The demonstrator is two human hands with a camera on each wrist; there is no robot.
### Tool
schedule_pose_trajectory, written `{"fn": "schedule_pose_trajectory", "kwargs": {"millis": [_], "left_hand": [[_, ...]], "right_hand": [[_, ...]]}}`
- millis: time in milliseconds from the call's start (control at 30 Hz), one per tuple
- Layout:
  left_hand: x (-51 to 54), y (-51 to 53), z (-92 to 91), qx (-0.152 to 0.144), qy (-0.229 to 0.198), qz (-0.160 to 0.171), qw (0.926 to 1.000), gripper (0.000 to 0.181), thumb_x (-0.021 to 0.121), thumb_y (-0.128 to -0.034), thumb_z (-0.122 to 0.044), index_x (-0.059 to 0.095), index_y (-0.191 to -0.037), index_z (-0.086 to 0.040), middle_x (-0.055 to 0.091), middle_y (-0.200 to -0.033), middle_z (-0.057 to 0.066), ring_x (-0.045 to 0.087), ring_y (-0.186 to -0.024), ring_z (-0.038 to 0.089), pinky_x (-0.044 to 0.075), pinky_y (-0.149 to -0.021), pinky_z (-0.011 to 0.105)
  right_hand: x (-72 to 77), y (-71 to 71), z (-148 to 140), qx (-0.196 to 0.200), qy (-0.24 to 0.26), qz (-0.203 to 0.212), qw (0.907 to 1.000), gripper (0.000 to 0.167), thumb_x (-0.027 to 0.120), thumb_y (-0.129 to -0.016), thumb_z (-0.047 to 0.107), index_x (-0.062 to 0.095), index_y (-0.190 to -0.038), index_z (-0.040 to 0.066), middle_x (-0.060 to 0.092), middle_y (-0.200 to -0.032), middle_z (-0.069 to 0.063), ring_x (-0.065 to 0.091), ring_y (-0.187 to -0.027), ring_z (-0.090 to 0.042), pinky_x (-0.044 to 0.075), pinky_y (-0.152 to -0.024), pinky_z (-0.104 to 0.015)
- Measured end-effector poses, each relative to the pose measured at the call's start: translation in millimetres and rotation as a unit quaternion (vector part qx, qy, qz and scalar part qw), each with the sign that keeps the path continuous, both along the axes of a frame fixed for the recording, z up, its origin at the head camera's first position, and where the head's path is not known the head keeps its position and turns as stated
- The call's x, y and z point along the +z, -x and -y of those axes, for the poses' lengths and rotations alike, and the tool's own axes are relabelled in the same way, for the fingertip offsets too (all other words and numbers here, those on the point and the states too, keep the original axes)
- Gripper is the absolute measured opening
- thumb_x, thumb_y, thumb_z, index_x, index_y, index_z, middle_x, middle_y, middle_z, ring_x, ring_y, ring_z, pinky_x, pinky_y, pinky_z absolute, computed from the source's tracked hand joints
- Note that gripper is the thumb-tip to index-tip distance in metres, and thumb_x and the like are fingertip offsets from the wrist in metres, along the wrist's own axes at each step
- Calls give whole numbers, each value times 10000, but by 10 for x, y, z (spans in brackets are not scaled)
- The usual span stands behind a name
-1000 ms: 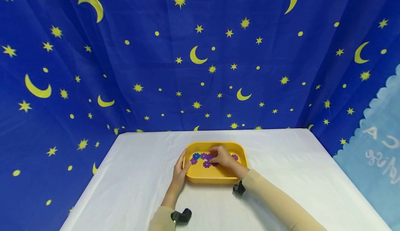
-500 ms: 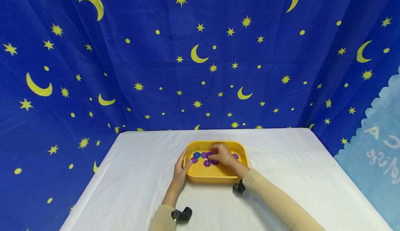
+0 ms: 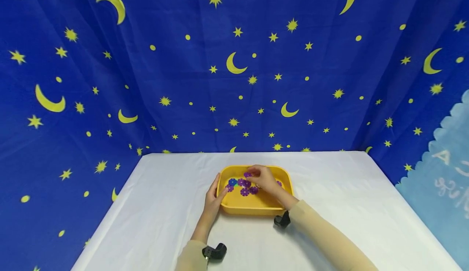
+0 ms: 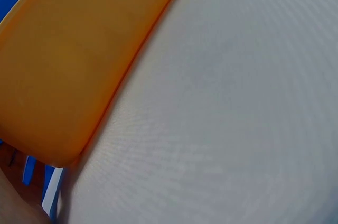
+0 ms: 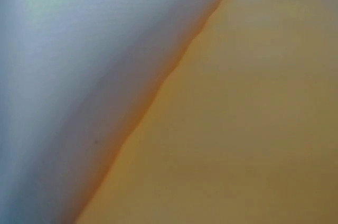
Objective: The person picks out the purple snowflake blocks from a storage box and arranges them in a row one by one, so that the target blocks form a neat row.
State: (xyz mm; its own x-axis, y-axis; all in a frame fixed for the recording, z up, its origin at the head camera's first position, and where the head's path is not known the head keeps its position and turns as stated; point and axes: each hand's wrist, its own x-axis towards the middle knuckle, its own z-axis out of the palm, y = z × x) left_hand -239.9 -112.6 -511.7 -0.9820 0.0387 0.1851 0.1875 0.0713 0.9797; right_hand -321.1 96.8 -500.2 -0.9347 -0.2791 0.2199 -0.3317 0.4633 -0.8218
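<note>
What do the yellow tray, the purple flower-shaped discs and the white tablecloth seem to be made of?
Yellow tray: probably smooth plastic, given its rounded corners and even color. Purple flower-shaped discs: likely plastic, from their uniform notched shape; finish too small to tell. White tablecloth: apparently matte fabric, with soft creases.

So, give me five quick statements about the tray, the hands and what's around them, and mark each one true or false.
1. The left hand grips the yellow tray at its side. True.
2. The right hand rests outside the tray. False: it reaches in over the tray and pinches a purple flower-shaped piece.
3. Every piece in the tray is green. False: most look purple, and a blue piece lies among them.
4. The tray sits on a white cloth. True.
5. The curtain behind is plain red. False: it is blue with yellow stars and moons.
</note>
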Motion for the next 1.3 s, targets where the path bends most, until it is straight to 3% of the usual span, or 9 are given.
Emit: {"fn": "schedule_pose_trajectory", "kwargs": {"millis": [233, 467, 600, 1033, 1200, 1300], "left_hand": [[-8, -3, -7, -34, -60, -40, 10000, 641, 543, -947, -162, 246, -1490, 7, 227, -1571, 170, 207, -1461, 330, 195, -1193, 421], [-23, 18, 16, -47, -33, 43, 10000, 613, 519, -959, -138, 249, -1496, -15, 240, -1572, 155, 226, -1460, 315, 192, -1200, 423], [-25, 27, 26, -33, -86, 32, 10000, 595, 513, -964, -123, 262, -1492, -15, 249, -1569, 159, 246, -1453, 318, 215, -1193, 432], [-16, 48, 26, 18, -150, 146, 9998, 589, 513, -970, -140, 266, -1493, -24, 256, -1569, 151, 258, -1448, 323, 264, -1171, 422], [-18, 46, 23, 31, -92, 163, 9998, 584, 506, -976, -163, 269, -1493, -31, 256, -1571, 140, 219, -1464, 313, 210, -1199, 441], [-18, 38, 21, 51, -61, 170, 9998, 581, 506, -976, -166, 275, -1491, -30, 262, -1568, 142, 216, -1464, 318, 196, -1205, 456]], "right_hand": [[65, -44, -91, -177, 216, -123, 9995, 270, 708, -830, 50, 675, -1091, -12, 712, -1052, -155, 652, -950, -255, 562, -889, -398], [191, -121, -257, -508, -23, -444, 9977, 281, 723, -819, 61, 673, -1081, -28, 714, -1026, -170, 667, -943, -282, 563, -883, -415], [255, -135, -357, -498, -71, -637, 9967, 292, 722, -814, 51, 662, -1080, -53, 707, -1022, -196, 666, -938, -307, 560, -881, -434], [319, -143, -714, -908, -41, -679, 9935, 308, 721, -828, 99, 660, -1091, -49, 698, -1035, -197, 650, -927, -306, 569, -859, -440], [314, -170, -841, -1086, -90, -799, 9908, 299, 726, -819, 85, 666, -1076, -55, 703, -1022, -203, 651, -892, -306, 571, -818, -412], [313, -189, -925, -1163, -84, -879, 9893, 304, 727, -816, 77, 663, -1079, -59, 701, -1024, -209, 657, -890, -310, 574, -792, -324]]}}
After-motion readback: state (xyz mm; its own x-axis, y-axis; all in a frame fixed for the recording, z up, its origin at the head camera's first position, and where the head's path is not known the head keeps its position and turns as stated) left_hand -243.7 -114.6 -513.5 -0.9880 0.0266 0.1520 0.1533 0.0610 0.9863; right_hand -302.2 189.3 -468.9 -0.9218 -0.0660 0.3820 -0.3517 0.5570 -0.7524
